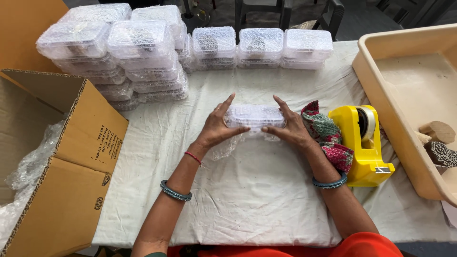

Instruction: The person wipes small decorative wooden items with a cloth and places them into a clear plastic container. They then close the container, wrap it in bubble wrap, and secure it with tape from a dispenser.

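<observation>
From my remote seat I see the desk (pixel 266 200) draped in a white cloth, with an open cardboard box (pixel 62 157) at its left edge, its inside holding only loose bubble wrap (pixel 26 162) as far as I can tell. At the right edge sits a beige plastic tub (pixel 414 95) with a few carved wooden blocks (pixel 440 143) in its near corner. Along the far edge, wrapped clear containers (pixel 143 47) stand in stacks, the taller piles toward the far left corner and a lower row toward the middle; those I judge finished, so a good part of the wrapping is done, while nothing yet looks packed in the box. A yellow tape dispenser (pixel 364 143) stands near the right edge, with a red and green patterned cloth (pixel 326 133) touching its left side. In the middle of the desk lies the container in hand (pixel 254 116), a clear box swathed in bubble wrap, a loose flap trailing toward me, so I judge it not yet sealed. My left hand (pixel 216 126) presses its left end and my right hand (pixel 290 128) its right end, palms inward, thumbs meeting along the near side, fingers clamped on the wrapped box, both wrists bangled and forearms angling in from the near edge.
</observation>
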